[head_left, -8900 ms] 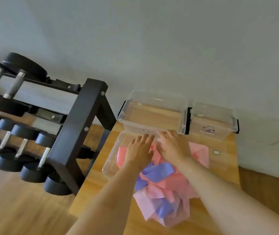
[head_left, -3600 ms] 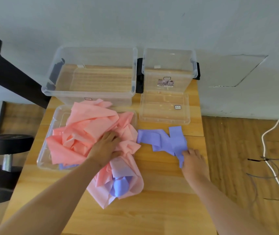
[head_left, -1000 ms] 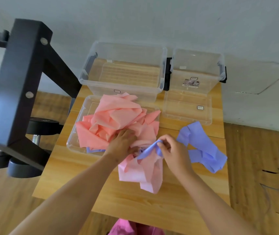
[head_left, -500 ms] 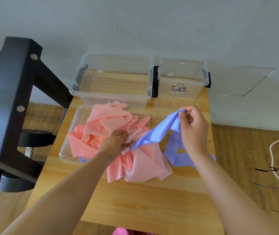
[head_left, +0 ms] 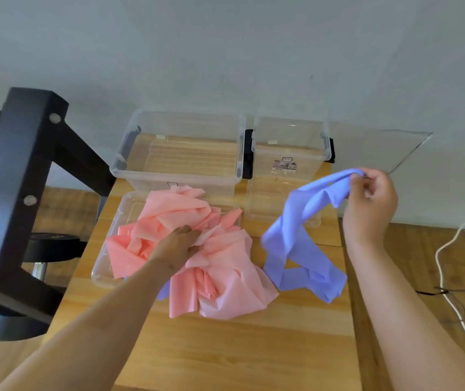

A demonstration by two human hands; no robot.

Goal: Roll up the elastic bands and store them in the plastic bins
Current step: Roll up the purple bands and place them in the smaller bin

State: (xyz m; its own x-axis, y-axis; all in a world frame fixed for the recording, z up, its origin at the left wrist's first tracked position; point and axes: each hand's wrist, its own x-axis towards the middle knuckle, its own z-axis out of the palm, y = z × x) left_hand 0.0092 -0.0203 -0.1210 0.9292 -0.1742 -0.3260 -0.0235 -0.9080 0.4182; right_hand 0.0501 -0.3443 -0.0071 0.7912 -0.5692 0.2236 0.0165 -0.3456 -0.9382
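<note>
Purple band [head_left: 302,218] hangs pinched by the right hand [head_left: 372,206], its grip closed; left hand [head_left: 176,246] rests spread on pink bands [head_left: 225,280].

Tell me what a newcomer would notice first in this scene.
The crumpled pink bands lie heaped mid-table on the wooden table, spilling over a shallow clear tray, with the left hand resting on them. To their right, the right hand pinches one end of a purple band held up above the table, the rest trailing down. Two empty clear bins stand at the far edge by the wall.
</note>
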